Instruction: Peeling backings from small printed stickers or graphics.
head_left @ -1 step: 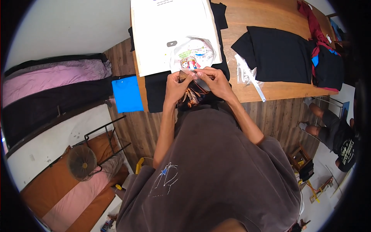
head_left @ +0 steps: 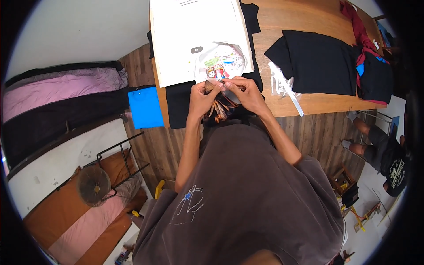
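Near the table's front edge, my left hand (head_left: 202, 98) and my right hand (head_left: 248, 93) are close together, thumbs and fingers pinched. Between them is the upper edge of a dark patterned cloth (head_left: 219, 110) with orange and brown markings, its lower part bunched and hanging towards me. Just beyond my fingertips lies a white rounded piece (head_left: 224, 62) printed with colourful cartoon figures; whether my fingers also touch it I cannot tell. It rests on the lower part of a large white board or sheet (head_left: 194, 39). Black fabric (head_left: 177, 104) shows under the board.
On the wooden table (head_left: 282, 17), folded black garments (head_left: 320, 62) and a clear plastic wrapper (head_left: 280, 84) lie to the right. A blue folded cloth (head_left: 145, 107) sits at the left. A round fan (head_left: 93, 185) stands lower left. Another person (head_left: 382, 148) is at far right.
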Tool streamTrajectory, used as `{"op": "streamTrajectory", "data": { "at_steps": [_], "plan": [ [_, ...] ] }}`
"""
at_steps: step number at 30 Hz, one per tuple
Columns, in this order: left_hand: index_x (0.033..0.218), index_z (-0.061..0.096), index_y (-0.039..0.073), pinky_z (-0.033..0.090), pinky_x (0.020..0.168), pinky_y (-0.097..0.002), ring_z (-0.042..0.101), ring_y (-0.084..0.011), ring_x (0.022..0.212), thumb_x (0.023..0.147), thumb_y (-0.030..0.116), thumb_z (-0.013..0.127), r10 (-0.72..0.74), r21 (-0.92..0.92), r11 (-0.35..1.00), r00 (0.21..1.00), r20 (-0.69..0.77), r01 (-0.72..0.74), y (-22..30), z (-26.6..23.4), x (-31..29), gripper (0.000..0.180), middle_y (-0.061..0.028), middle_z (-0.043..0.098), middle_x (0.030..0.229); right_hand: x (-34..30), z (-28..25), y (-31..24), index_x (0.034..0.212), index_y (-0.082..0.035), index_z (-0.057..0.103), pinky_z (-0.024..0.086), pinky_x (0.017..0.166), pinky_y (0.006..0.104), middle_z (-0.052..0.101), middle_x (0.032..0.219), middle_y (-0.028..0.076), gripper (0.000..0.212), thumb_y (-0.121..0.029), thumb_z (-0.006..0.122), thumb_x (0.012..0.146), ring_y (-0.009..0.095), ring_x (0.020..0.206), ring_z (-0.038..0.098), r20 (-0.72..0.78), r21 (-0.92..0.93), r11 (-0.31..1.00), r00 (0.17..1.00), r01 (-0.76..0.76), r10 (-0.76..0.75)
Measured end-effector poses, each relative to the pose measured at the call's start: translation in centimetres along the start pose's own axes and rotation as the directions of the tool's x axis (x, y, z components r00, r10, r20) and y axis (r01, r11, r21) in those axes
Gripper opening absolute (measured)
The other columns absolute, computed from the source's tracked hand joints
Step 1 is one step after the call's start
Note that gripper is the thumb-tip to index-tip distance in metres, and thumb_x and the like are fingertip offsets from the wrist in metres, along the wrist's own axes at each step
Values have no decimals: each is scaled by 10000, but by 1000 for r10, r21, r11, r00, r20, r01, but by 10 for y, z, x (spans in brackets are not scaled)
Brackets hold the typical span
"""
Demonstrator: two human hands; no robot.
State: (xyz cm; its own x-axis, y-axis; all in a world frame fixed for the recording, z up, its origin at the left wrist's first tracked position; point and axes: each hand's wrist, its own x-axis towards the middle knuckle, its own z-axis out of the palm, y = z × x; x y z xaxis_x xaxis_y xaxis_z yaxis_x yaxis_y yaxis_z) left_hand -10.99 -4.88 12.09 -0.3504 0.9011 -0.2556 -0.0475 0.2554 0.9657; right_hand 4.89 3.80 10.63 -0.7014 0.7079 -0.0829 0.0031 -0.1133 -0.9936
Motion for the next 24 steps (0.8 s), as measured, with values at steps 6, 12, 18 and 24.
{"op": "streamTrajectory", "data": {
  "at_steps": [6,12,18,24],
  "plan": [
    [943,694,-51,498,695,-210,641,-66,754,910,82,657,14,-40,999,1000,0,-14,-3,1,0,142,-69,726,851,-1,4,2,1068,46,687,450,774,249,657,890,68,243,-159,602,970,93,837,563,-43,-17,1000,999,18,-19],
    [921,690,-48,500,703,-213,643,-71,762,908,75,652,0,-44,999,1000,12,0,2,4,-1,129,-68,721,843,-1,5,3,1092,60,677,447,760,237,649,862,58,260,-157,600,972,87,828,565,-62,39,999,998,-8,11],
    [916,688,-40,501,706,-215,642,-73,763,909,80,654,1,-51,999,1000,23,0,-2,4,-1,125,-62,719,836,-1,7,-3,1059,72,681,478,746,235,668,860,75,219,-109,616,955,90,800,600,-83,62,998,996,-18,23],
    [927,694,-38,500,703,-216,644,-75,768,909,96,663,-72,-65,995,997,18,73,-1,8,-2,138,-64,720,834,1,9,0,1103,82,664,455,726,220,639,853,42,257,-127,598,969,67,788,564,-75,87,994,994,-71,78]
  ]
}}
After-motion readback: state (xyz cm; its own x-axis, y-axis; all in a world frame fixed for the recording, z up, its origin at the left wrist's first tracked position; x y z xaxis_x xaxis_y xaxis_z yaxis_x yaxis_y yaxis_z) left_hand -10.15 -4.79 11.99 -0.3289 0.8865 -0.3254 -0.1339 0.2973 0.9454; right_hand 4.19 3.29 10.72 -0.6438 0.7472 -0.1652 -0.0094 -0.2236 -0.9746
